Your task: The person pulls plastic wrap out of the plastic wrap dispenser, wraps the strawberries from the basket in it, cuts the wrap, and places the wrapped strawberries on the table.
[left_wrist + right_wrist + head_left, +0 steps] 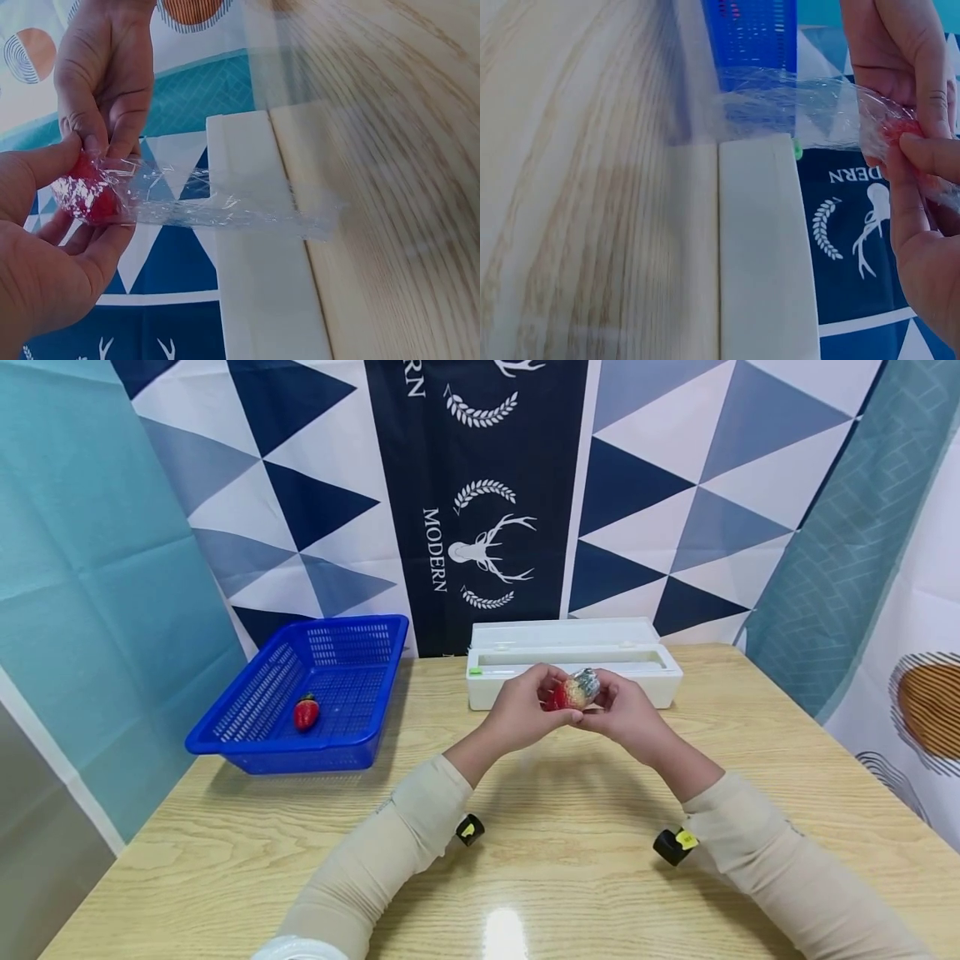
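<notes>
1. While the left hand (525,708) grips a red, rounded object (572,693) in clear, crinkly plastic film (180,212), the right hand's (633,714) pinching it too.
2. It's up over the tabletop (577,885), near the long white box (481,693) at the far edge.

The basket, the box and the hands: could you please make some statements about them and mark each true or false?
The left hand and right hand both hold the red item. True.
Clear film trails from the red item. True.
In the head view, the box stands right of the basket. True.
The basket is empty. False: a strawberry lies in it.
The box is red. False: it is white.
</notes>
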`<state>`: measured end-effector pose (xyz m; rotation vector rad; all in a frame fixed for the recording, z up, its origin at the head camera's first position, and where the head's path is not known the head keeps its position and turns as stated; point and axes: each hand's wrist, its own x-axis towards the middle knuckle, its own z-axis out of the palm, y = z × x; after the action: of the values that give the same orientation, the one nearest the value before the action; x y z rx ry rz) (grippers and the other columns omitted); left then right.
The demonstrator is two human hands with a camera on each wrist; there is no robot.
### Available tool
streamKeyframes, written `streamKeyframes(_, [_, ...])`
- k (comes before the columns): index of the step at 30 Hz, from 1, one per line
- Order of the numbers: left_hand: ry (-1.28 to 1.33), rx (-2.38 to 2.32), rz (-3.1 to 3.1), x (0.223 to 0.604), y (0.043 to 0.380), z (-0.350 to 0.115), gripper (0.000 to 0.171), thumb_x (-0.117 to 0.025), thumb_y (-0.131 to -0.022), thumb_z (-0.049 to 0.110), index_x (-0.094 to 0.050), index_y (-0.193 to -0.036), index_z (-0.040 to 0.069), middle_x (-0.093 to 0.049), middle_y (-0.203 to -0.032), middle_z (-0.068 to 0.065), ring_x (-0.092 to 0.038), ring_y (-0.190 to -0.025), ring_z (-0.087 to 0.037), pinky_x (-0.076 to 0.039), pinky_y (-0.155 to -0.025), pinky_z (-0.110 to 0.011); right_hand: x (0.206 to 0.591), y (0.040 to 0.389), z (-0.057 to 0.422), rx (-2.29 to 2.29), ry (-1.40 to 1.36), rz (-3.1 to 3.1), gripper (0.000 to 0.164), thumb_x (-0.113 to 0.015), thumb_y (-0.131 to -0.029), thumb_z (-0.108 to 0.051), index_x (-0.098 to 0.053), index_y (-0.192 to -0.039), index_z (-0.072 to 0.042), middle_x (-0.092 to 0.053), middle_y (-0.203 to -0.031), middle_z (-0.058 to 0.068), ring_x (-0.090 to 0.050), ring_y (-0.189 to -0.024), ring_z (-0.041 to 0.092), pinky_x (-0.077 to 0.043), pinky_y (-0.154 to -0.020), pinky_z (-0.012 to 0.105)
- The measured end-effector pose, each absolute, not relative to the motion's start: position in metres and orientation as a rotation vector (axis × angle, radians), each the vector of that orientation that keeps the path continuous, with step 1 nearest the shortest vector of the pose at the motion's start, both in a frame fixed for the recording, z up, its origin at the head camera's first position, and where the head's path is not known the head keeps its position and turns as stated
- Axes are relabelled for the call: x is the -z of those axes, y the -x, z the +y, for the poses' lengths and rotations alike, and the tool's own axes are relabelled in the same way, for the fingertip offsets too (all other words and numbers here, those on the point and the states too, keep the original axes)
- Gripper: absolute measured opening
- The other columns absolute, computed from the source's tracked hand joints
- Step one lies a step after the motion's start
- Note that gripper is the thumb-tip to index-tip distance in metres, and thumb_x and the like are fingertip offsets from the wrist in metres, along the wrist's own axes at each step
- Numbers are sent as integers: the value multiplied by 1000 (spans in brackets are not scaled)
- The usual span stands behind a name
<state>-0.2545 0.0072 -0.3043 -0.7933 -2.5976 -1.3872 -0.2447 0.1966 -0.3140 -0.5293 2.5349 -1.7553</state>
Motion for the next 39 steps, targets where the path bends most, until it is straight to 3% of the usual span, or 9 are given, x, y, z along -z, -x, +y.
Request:
streamKeyframes(6, [777, 1417, -2600, 304, 254, 1, 46, -84, -78, 22, -60, -116, 15, -63, -105, 3, -58, -95, -10, -52, -77, -17, 310, 242, 200, 1619, 568, 2581, 57, -72, -87, -2, -45, -136, 5, -56, -124, 22, -58, -106, 28, -54, -83, 26])
streamKeyframes(10, [787, 1345, -2581, 304, 255, -4, 47, -86, -75, 19, -61, -114, 15, -63, -105, 3, -58, -94, -11, -51, -77, -17, 307, 241, 203, 1683, 590, 2497, 49, -57, -93, 4, -40, -138, 8, -53, -126, 25, -61, -106, 24, -52, -88, 28])
streamKeyframes(13, [808, 1256, -2585, 303, 255, -7, 48, -87, -73, 15, -62, -114, 13, -62, -107, 2, -57, -95, -12, -50, -79, -16, 305, 239, 203, 1796, 573, 2412, 42, -48, -99, -1, -38, -138, 11, -49, -128, 26, -63, -103, 18, -51, -91, 30])
streamKeyframes(16, [839, 1166, -2598, 303, 254, -7, 49, -87, -73, 13, -63, -115, 12, -61, -109, 1, -56, -98, -12, -49, -81, -15, 304, 236, 201, 1827, 537, 2404, 45, -54, -100, -15, -41, -137, 7, -51, -126, 24, -64, -101, 17, -51, -91, 31])
streamKeyframes(20, [878, 1073, -2598, 301, 251, -6, 48, -87, -73, 12, -65, -115, 12, -62, -109, 0, -55, -98, -12, -49, -81, -15, 304, 234, 194, 1726, 478, 2544, 56, -71, -90, -33, -52, -132, -2, -59, -115, 17, -60, -94, 21, -54, -82, 26])
streamKeyframes(26, [923, 973, -2583, 301, 249, -5, 45, -87, -72, 11, -66, -112, 12, -61, -106, 0, -54, -94, -10, -48, -78, -13, 308, 231, 185, 1758, 429, 2613, 43, -78, -85, -23, -62, -119, -2, -62, -101, 13, -50, -81, 21, -48, -65, 21])
streamKeyframes(30, [932, 951, -2587, 300, 249, -7, 48, -87, -72, 10, -65, -114, 12, -61, -106, 0, -55, -95, -10, -48, -80, -13, 308, 229, 181, 1800, 399, 2594, 42, -78, -85, -21, -63, -118, -1, -63, -106, 13, -52, -85, 21, -50, -68, 20])
streamKeyframes(36, [879, 949, -2660, 295, 249, -15, 75, -86, -73, 9, -51, -138, 15, -63, -125, -2, -58, -110, -15, -49, -91, -24, 310, 231, 180, 1824, 350, 2589, 42, -77, -86, -21, -63, -120, -1, -61, -111, 14, -51, -88, 23, -50, -70, 20])
streamKeyframes(39, [818, 898, -2657, 291, 248, -23, 72, -85, -74, 10, -53, -139, 14, -61, -129, -4, -57, -115, -18, -48, -94, -28, 310, 233, 181, 1813, 338, 2636, 42, -76, -87, -22, -63, -121, -2, -61, -109, 14, -49, -88, 23, -49, -68, 21])
